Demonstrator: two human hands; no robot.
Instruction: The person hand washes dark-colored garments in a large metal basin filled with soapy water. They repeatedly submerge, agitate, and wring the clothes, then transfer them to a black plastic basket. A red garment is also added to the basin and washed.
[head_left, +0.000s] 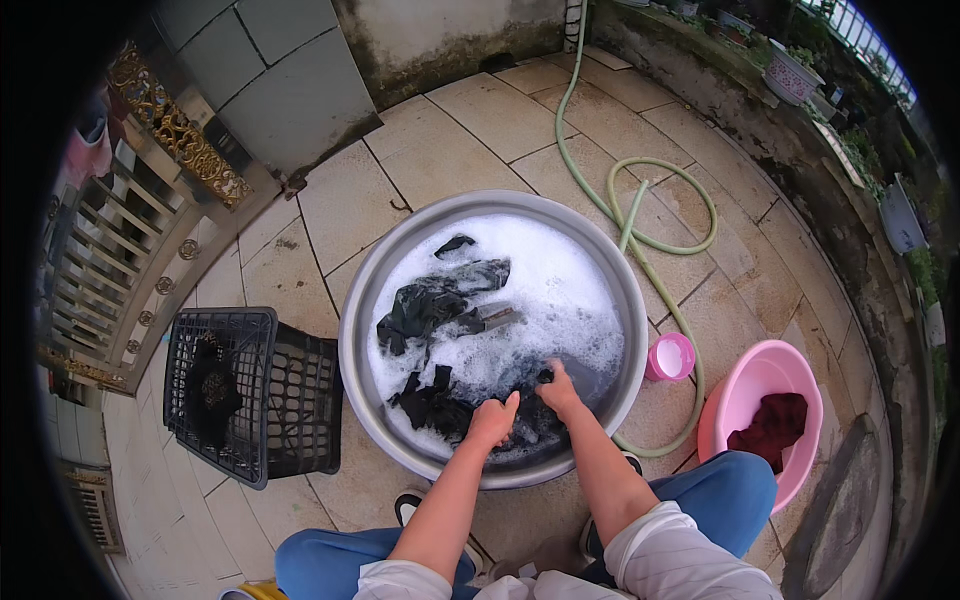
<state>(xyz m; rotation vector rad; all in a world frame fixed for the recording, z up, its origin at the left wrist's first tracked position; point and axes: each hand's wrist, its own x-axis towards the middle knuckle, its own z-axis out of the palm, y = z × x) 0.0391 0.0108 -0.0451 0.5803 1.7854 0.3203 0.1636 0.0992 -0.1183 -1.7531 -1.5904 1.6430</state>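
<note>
A wide metal basin (491, 202) full of white suds and greyish water stands before me. Near its lower edge, my left hand (491, 422) is closed on a wet dark garment (439, 405) that spreads to the left through the foam. My right hand (556, 388) grips dark wet cloth a little to the right and higher, with suds on its fingers; whether it is the same piece I cannot tell. Another crumpled dark garment (427, 304) floats in the basin's upper left. Water and foam hide the lower parts of the cloth.
At the left, a black plastic basket (304, 405) has dark cloth (212, 390) on it. A pink cup of white powder (670, 357) and a pink tub (731, 397) holding dark red cloth (772, 427) stand at the right. A green hose (581, 176) coils across the tiles beside the basin.
</note>
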